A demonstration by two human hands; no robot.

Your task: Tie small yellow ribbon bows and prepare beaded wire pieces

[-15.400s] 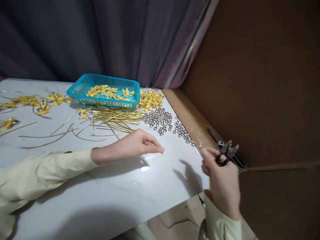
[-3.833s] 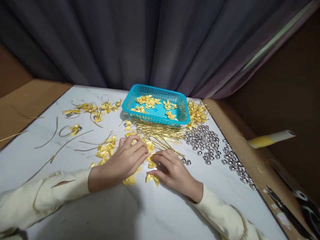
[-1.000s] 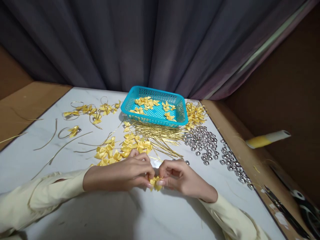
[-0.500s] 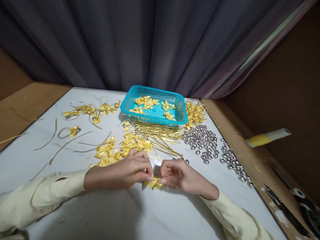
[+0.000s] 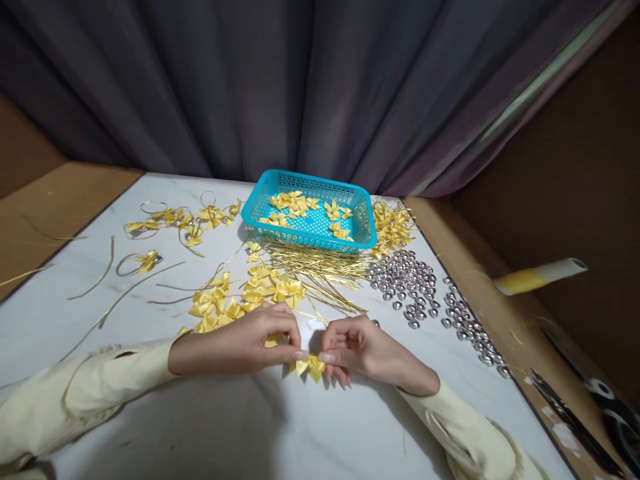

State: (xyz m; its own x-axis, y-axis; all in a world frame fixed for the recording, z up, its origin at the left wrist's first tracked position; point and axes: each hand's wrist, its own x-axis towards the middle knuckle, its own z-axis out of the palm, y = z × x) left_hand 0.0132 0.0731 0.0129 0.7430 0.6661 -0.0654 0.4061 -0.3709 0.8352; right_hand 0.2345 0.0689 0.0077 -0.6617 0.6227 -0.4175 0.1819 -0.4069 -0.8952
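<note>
Between my two hands, low over the white tabletop (image 5: 210, 420), is a yellow ribbon bow (image 5: 311, 368). My left hand (image 5: 255, 340) pinches its left side between thumb and finger. From the right, my right hand (image 5: 355, 350) grips the other side, with its lower fingers curled underneath. The fingertips cover the middle of the bow. More yellow bows (image 5: 273, 288) lie in a loose cluster just beyond my left hand. Gold wire ties (image 5: 320, 263) are heaped behind them. To the right is a pile of small silver bells (image 5: 407, 283).
A blue plastic basket (image 5: 370, 227) holding several bows stands at the back. Bows with wire loops (image 5: 187, 220) lie at the back left. At the right edge are a yellow-and-white tube (image 5: 540, 277), black tweezers (image 5: 570, 420) and black-handled scissors (image 5: 617, 413). A dark curtain (image 5: 270, 87) hangs behind.
Both hands stay at nearly the same spot on the bow. The lower fingers of my right hand have extended downward beneath it, and the bow has shifted slightly.
</note>
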